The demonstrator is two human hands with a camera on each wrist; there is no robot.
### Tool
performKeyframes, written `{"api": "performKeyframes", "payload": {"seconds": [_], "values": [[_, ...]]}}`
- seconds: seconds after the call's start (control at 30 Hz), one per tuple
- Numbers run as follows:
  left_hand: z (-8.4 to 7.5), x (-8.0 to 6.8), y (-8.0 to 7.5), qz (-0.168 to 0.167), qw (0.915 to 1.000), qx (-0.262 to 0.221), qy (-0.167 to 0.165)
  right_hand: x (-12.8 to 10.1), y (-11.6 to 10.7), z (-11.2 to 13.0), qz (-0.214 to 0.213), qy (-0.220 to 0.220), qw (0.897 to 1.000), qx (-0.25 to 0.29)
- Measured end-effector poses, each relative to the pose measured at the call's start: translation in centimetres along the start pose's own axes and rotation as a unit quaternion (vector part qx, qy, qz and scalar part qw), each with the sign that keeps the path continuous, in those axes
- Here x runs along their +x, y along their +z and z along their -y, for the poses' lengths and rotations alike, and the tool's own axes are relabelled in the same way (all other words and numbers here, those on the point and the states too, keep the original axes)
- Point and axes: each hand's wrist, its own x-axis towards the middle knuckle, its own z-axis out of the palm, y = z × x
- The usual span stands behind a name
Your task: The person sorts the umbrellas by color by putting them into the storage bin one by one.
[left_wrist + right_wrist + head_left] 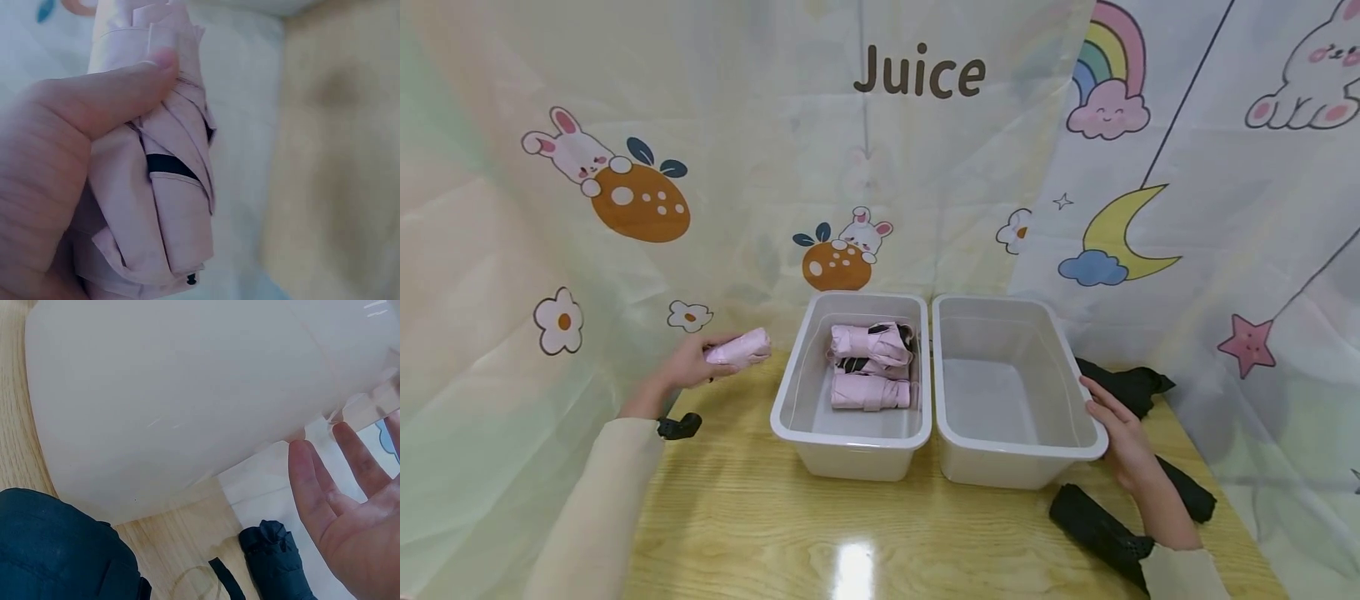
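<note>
Three dark rolled umbrellas lie at the right of the wooden table: one nearest the viewer, one partly hidden by the right wrist, one beyond the hand. The right forearm extends forward from the lower right; the right hand has its fingers nearly straight, fingertips touching the outer rim of the right bin without visibly grasping it.

Farther off, at the left, the left hand grasps a pink rolled umbrella, the thumb laid across its strap; the other fingers are largely hidden behind it. The governing relation, as judged, is that between this umbrella and the left bin: the umbrella is apart from the bin, to its left, its long axis roughly crosswise, free end directed toward the bin and slightly raised. The left hand is the nearer to that bin; its forearm reaches forward from the lower left, the hand apparently above the table.

Inside the left bin, further pink umbrellas lie crosswise. Behind both bins hangs a printed cloth.
</note>
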Motion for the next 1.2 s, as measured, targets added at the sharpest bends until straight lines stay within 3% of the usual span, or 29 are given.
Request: {"api": "performKeyframes", "payload": {"seconds": [0.27, 0.5, 0.9, 1.2], "values": [[-5.3, 3.0, -2.2, 0.015, 0.9983, 0.035, 0.045, 0.1, 0.0, -0.2, -0.005, 0.001, 1.000, 0.000], [-11.0, 5.8, -1.9, 0.038, 0.9939, 0.050, 0.090, 0.2, 0.1, -0.2, -0.010, 0.004, 1.000, 0.001], [-16.0, 9.9, 2.6, 0.102, 0.9813, 0.054, 0.154, 0.0, 0.2, -0.2, -0.016, 0.009, 1.000, -0.007], [-16.4, 11.7, 7.4, 0.133, 0.9774, 0.032, 0.161, -0.1, 0.1, 0.0, -0.016, 0.005, 1.000, -0.011]]}}
